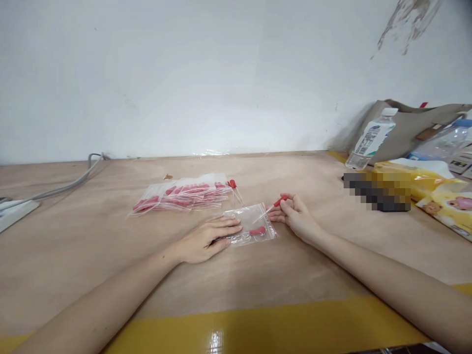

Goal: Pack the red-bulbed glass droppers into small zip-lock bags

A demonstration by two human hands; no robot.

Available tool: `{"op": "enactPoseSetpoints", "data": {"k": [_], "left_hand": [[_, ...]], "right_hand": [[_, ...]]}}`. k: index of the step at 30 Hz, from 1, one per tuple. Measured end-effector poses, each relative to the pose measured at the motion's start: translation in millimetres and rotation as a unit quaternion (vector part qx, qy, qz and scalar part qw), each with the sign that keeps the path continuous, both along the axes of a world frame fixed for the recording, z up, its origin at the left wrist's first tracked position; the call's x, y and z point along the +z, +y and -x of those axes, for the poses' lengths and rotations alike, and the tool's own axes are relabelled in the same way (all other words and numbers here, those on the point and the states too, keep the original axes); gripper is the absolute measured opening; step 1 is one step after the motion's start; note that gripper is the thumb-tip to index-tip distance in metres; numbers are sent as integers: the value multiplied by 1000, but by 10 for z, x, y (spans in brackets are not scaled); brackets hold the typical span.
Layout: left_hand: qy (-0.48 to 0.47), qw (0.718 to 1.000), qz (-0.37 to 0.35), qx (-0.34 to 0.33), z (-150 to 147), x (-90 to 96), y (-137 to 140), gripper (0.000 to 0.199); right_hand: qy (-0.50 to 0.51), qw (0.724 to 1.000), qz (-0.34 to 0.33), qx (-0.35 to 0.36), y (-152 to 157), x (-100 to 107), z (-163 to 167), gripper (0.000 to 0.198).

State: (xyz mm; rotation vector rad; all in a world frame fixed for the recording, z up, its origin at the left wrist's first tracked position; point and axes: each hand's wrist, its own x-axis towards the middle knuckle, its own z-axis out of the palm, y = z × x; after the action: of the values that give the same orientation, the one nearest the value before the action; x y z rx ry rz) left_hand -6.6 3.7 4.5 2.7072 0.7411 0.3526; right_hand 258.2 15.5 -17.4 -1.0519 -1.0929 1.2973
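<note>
The right hand (297, 216) pinches a dropper (275, 205) by its red bulb between thumb and fingertips, the clear stem slanting down and left so that its tip lies at the upper right edge of a small clear bag (250, 223). The left hand (206, 239) lies flat, palm down, fingers pressed together on the left part of that bag, holding it against the table (92, 246); it grips nothing. Inside the bag, near its lower right corner, lies a second dropper (257, 230), its red bulb showing through the plastic. The bag rests flat on the table between the two hands. Just behind it, two loose droppers (234, 188) lie side by side, touching the right end of a pile of filled bags (180, 194) that fans out to the left. At the far left a grey cable (70, 183) runs to a white power strip (14, 211). Well apart to the right, by the wall, a water bottle (370, 137) leans against a grey tote (409, 129), with a yellow wipes pack (438, 194) in front. A yellow band (258, 327) edges the near side of the table.
</note>
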Motion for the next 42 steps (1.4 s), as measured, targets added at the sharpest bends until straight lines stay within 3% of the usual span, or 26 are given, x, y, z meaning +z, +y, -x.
{"op": "enactPoseSetpoints", "data": {"k": [3,6,9,12,15,21,24,26,29,31,35,39,42], "left_hand": [[4,1000,8,23,-11,18,-20,42],[3,999,10,34,-17,25,-32,43],[-5,1000,5,30,-17,18,-32,44],[-9,1000,1,22,-17,4,-22,45],[-15,1000,-1,13,-22,-11,-9,45],[-9,1000,-1,4,-62,-23,15,46],[-7,1000,0,-3,-83,-22,25,44],[-5,1000,3,-6,-89,-20,29,43],[-6,1000,8,-7,-91,-18,31,42],[-8,1000,5,-6,-90,-22,33,41],[-7,1000,-5,-9,-86,-30,33,41],[-1,1000,-9,-7,-85,-25,16,41],[1,1000,-9,-1,-87,-21,5,41]], "right_hand": [[-32,999,10,35,-26,11,-112,32],[-152,981,4,118,-17,43,-265,32],[-296,939,-56,165,0,88,-365,29],[-363,906,-136,167,13,98,-364,25],[-344,905,-178,176,29,43,-290,23],[-287,941,-132,123,36,-49,-130,28],[-268,931,-173,178,13,18,-135,26],[-259,935,-135,202,31,77,-176,26],[-266,956,-19,120,158,142,-216,26],[-296,954,-3,53,304,167,-165,24],[-397,915,-75,11,644,190,177,29],[-487,867,-101,-46,891,214,596,46],[-542,836,-88,-6,966,251,786,45]]}}
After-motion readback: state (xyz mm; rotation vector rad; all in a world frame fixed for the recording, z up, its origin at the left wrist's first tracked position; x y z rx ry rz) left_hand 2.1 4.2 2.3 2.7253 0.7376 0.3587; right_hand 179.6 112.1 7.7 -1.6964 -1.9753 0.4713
